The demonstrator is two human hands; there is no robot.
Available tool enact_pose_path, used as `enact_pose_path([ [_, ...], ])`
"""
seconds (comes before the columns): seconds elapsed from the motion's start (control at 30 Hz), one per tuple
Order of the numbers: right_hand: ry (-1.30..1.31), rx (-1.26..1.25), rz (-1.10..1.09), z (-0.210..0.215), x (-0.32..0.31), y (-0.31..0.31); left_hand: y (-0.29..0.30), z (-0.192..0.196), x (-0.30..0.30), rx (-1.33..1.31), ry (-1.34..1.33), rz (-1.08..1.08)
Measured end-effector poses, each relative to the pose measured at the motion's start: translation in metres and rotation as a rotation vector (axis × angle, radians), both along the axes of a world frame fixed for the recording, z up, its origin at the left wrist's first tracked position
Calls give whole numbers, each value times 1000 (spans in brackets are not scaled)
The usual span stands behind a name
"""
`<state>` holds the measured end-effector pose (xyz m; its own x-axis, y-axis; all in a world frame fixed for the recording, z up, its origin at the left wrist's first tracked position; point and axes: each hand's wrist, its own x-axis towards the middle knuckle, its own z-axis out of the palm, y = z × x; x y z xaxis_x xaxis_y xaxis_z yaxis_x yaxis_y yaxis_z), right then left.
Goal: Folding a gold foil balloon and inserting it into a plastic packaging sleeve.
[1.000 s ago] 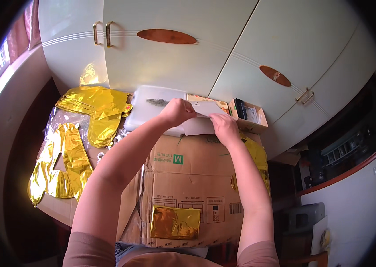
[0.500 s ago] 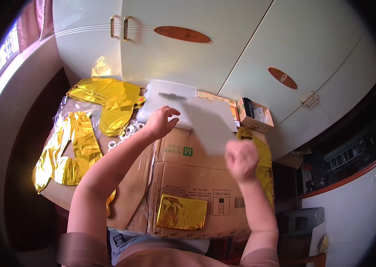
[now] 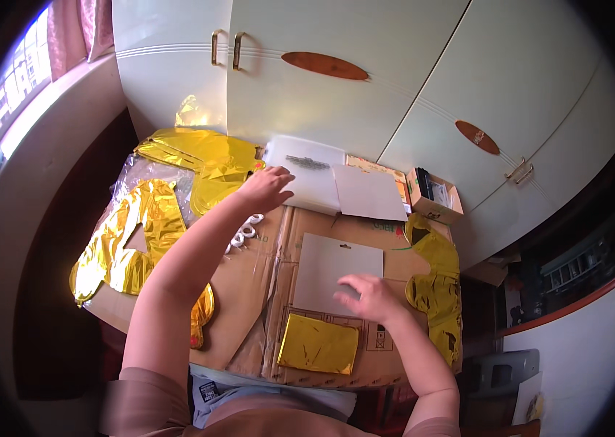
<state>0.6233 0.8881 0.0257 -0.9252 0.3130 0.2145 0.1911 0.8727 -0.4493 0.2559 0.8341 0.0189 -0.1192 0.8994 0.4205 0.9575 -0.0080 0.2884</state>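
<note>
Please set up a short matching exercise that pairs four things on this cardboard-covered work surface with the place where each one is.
Things:
1. grey card
2. folded gold foil square
3. small open cardboard box
4. clear plastic sleeve

Places:
A. at the far right, close to the cupboard doors
B. under the fingers of the right hand
C. at the near edge, just in front of the grey card
D. at the far edge, beside the left hand

Pairs: 1-B, 2-C, 3-A, 4-D
</note>
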Motion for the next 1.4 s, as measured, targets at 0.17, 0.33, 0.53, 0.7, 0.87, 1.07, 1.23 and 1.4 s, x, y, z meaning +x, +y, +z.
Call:
enact_pose_path([
  [0.17,127,497,-115,-1,-51,98,19,-3,-3,-296,157,-24],
  [0.33,15,552,-246,-37,-71,182,20,-5,13,-234,306,-153],
  [0.53,-196,416,-436,-20,-94,200,18,-19,-6,-124,403,-223],
  [0.7,-199,463,-487,-14,-88,185,14,-2,14,-46,288,-158],
  [0.87,-187,392,-117,20,-52,81,15,-15,-6,-82,287,-161],
  [1.07,-226,341,142,17,10,1,16,6,16,-118,-49,14],
  [1.23,-278,423,192,-10,19,7,7,39,51,-218,-263,39],
  [1.4,-226,486,217,2,20,-1,-15,54,71,-426,-809,-37],
])
